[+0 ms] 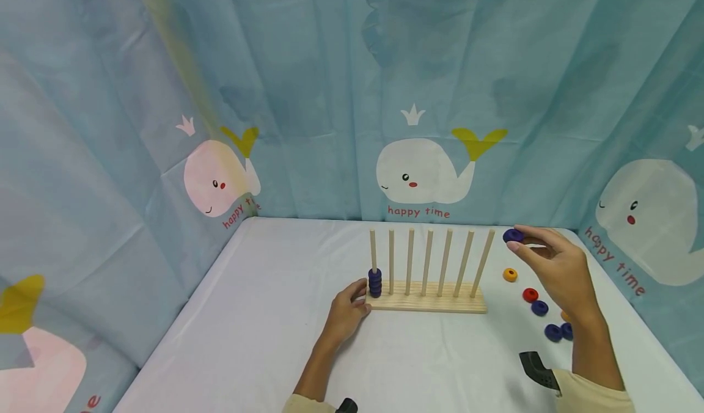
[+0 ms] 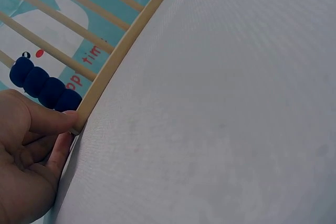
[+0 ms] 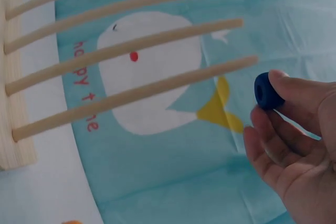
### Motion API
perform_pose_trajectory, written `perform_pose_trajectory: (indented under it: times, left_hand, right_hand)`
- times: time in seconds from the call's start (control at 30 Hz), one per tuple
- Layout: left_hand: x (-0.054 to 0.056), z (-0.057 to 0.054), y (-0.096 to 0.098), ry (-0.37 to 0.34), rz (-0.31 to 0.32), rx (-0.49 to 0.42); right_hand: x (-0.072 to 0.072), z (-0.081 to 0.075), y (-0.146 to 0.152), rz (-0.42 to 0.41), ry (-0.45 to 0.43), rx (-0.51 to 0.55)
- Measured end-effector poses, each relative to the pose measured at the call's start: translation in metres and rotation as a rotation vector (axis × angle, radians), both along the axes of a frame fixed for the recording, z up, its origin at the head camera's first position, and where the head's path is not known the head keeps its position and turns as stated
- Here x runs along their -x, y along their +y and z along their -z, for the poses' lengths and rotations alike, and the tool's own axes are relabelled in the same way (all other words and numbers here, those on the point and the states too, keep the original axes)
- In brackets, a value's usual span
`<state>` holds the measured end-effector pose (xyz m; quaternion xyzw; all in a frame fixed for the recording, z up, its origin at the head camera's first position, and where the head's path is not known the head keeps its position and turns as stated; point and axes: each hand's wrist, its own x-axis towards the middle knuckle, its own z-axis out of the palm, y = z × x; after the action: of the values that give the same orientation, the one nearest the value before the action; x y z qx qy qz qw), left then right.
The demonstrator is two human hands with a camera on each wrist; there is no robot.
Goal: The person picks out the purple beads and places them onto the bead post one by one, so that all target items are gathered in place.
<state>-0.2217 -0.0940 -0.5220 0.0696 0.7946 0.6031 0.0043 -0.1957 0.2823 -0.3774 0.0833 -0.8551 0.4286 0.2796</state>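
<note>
A wooden peg stand [image 1: 429, 305] with several upright pegs is on the white table. Dark blue rings [image 1: 375, 283] are stacked on its leftmost peg, showing as a row of rounded beads [image 2: 51, 92] in the left wrist view. My left hand [image 1: 345, 312] pinches the left end of the base between thumb and fingers. Raised beside the top of the rightmost peg, my right hand [image 1: 561, 269] pinches one dark blue ring [image 3: 268, 92] between thumb and fingertips. The ring's hole faces the peg tips, and a gap separates it from the nearest peg [image 3: 136, 95].
Loose rings lie on the table to the right: an orange one [image 1: 510, 275], a red one [image 1: 530, 295] and several blue ones [image 1: 539, 308], partly behind the right forearm. A blue whale-print curtain [image 1: 308, 175] hangs behind the table's back edge and along its sides.
</note>
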Motion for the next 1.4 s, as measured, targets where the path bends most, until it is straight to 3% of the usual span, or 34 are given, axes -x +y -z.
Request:
perform_pose_trajectory:
  times: [0.53,0.8,1.0,1.4]
  left_hand:
    - [0.001,0.002,-0.001,0.019,0.007,0.022]
    - [0.002,0.002,-0.001,0.029,0.012,0.007]
    - [0.001,0.0,-0.001,0.011,0.003,0.023]
    - [0.001,0.0,0.0,0.02,0.007,-0.003]
  right_hand:
    - [-0.002,-0.012,-0.021,-0.065,0.041,-0.033]
    - [0.0,-0.025,-0.036,-0.142,0.102,-0.016]
    - [0.005,-0.033,-0.052,-0.248,0.121,0.038]
    - [0.015,-0.039,-0.08,-0.373,0.1,0.009]
